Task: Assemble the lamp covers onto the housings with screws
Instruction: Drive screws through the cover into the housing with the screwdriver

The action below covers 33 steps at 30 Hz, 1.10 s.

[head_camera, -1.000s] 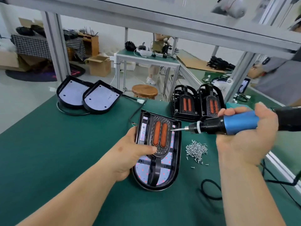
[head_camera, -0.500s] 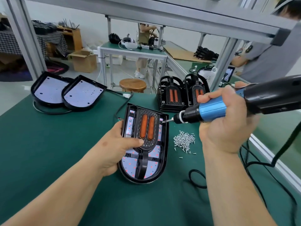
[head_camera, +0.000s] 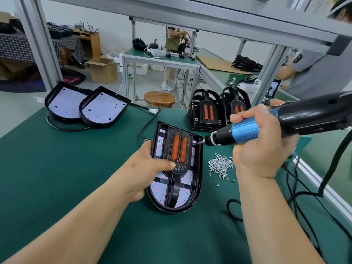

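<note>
Head view: my left hand (head_camera: 150,168) clamps the housing (head_camera: 198,174) mid-mat, fingers round its left rim and thumb pressing the cover (head_camera: 179,149) seated inside. My right hand (head_camera: 261,147) is wrapped round the driver (head_camera: 245,130), bit at the cover's upper-right corner, with screws (head_camera: 221,165) heaped just beside; whether a screw is on the bit, cannot tell. Risk: the driver is steeply slanted, so the bit may cam out and gouge the cover, or the screw may start crooked.

We log a green bench (head_camera: 57,168). Centre housing (head_camera: 199,180) lies flat on it, two open housings (head_camera: 103,109) far left, cover stacks (head_camera: 206,111) at far edge, screw pile (head_camera: 220,165) just right of centre housing, black cable (head_camera: 231,210) front right.
</note>
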{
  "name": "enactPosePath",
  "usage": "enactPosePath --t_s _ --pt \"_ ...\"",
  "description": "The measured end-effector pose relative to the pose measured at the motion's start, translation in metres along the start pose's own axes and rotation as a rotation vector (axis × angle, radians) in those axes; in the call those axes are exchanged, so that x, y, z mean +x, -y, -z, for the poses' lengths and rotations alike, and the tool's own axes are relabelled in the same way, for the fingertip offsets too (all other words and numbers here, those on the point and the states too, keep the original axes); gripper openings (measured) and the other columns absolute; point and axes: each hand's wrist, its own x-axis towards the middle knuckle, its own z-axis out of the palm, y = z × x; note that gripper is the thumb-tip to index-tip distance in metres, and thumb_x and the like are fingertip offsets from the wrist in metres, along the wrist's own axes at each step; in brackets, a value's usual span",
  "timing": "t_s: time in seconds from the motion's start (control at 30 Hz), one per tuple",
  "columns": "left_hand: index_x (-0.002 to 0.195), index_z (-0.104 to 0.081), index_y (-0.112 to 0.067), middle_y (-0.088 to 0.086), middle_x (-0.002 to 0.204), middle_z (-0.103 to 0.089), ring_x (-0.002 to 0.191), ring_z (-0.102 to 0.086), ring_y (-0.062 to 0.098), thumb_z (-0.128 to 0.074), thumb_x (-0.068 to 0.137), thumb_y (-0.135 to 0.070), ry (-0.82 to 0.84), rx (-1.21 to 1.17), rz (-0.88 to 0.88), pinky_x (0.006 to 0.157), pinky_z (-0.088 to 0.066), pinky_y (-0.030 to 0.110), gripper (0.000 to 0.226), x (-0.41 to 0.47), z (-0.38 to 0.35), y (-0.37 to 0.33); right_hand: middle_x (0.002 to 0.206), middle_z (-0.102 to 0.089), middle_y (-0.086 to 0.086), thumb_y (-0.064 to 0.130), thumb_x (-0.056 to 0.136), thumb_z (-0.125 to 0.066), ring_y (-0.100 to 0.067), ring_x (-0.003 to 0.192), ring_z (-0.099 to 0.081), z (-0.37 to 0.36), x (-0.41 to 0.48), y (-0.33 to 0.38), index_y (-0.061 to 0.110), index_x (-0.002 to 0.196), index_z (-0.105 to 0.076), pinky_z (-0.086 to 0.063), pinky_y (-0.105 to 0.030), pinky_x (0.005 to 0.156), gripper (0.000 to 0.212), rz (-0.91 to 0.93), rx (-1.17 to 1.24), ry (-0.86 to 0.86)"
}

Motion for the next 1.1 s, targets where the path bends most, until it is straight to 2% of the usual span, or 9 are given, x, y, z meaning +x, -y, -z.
enactPosePath --t_s 0.17,0.3,0.37,0.5,0.57,0.7,0.83,0.93,1.1 --pt "0.118 -0.055 -0.003 0.023 0.105 -0.073 0.097 -0.071 0.040 -0.061 0.085 0.009 -0.019 -0.025 0.108 0.088 -0.056 0.056 0.035 0.006 -0.002 -0.004 0.061 -0.058 0.001 0.015 0.072 -0.067 -0.023 0.055 -0.058 0.000 -0.012 -0.017 0.017 0.090 -0.053 -0.051 -0.040 0.069 0.023 -0.054 -0.087 0.030" --pt "0.119 -0.056 0.005 0.028 0.107 -0.070 0.094 -0.071 0.041 -0.059 0.086 0.009 -0.045 -0.044 0.186 0.082 -0.059 0.053 0.034 0.008 -0.002 -0.005 0.061 -0.057 0.000 0.017 0.070 -0.068 -0.023 0.055 -0.059 0.000 -0.013 -0.026 0.023 0.086 -0.058 -0.050 -0.034 0.065 0.020 -0.092 -0.120 0.032" --pt "0.121 -0.055 0.005 0.030 0.109 -0.069 0.096 -0.070 0.043 -0.058 0.085 0.010 -0.051 -0.063 0.212 0.083 -0.058 0.055 0.036 0.009 -0.001 -0.006 0.060 -0.056 -0.002 0.015 0.069 -0.068 -0.024 0.053 -0.058 -0.001 -0.011 -0.028 0.019 0.085 -0.054 -0.050 -0.031 0.062 0.022 -0.104 -0.112 -0.008" --pt "0.113 -0.060 0.005 0.028 0.100 -0.072 0.075 -0.072 0.036 -0.058 0.084 0.012 -0.063 -0.094 0.231 0.064 -0.062 0.047 0.030 0.012 -0.001 -0.004 0.058 -0.055 -0.005 0.016 0.065 -0.068 -0.025 0.051 -0.057 0.002 -0.008 -0.028 0.014 0.088 -0.049 -0.050 -0.032 0.061 0.030 -0.125 -0.095 -0.067" --pt "0.107 -0.061 0.003 0.025 0.092 -0.073 0.069 -0.072 0.033 -0.058 0.084 0.012 -0.072 -0.089 0.233 0.059 -0.061 0.044 0.025 0.012 0.000 -0.005 0.058 -0.055 -0.004 0.014 0.066 -0.067 -0.024 0.051 -0.058 0.004 -0.010 -0.028 0.014 0.087 -0.050 -0.051 -0.033 0.062 0.026 -0.106 -0.104 -0.058" --pt "0.112 -0.058 0.004 0.030 0.103 -0.071 0.083 -0.071 0.041 -0.060 0.084 0.011 -0.080 -0.059 0.226 0.072 -0.060 0.053 0.029 0.012 -0.003 -0.006 0.056 -0.056 -0.004 0.017 0.066 -0.066 -0.024 0.053 -0.058 0.004 -0.013 -0.025 0.020 0.079 -0.055 -0.051 -0.032 0.062 0.017 -0.082 -0.129 -0.049" --pt "0.119 -0.055 0.007 0.033 0.108 -0.068 0.079 -0.070 0.039 -0.059 0.084 0.011 -0.092 -0.045 0.223 0.068 -0.060 0.050 0.035 0.011 -0.005 -0.007 0.057 -0.055 -0.010 0.016 0.065 -0.065 -0.026 0.052 -0.058 0.006 -0.011 -0.025 0.014 0.079 -0.050 -0.051 -0.030 0.062 0.021 -0.089 -0.137 -0.095" --pt "0.118 -0.055 0.006 0.031 0.106 -0.069 0.075 -0.070 0.037 -0.060 0.084 0.010 -0.096 -0.036 0.228 0.064 -0.061 0.046 0.035 0.012 -0.004 -0.007 0.054 -0.058 -0.006 0.016 0.064 -0.065 -0.028 0.055 -0.056 0.006 -0.012 -0.025 0.023 0.075 -0.056 -0.051 -0.034 0.066 0.016 -0.091 -0.144 -0.091" --pt "0.118 -0.056 0.004 0.031 0.106 -0.069 0.080 -0.070 0.039 -0.061 0.083 0.010 -0.099 -0.024 0.227 0.071 -0.061 0.051 0.035 0.012 -0.005 -0.008 0.054 -0.059 -0.005 0.016 0.064 -0.066 -0.028 0.056 -0.056 0.005 -0.014 -0.025 0.019 0.079 -0.052 -0.051 -0.032 0.064 0.021 -0.094 -0.129 -0.094"
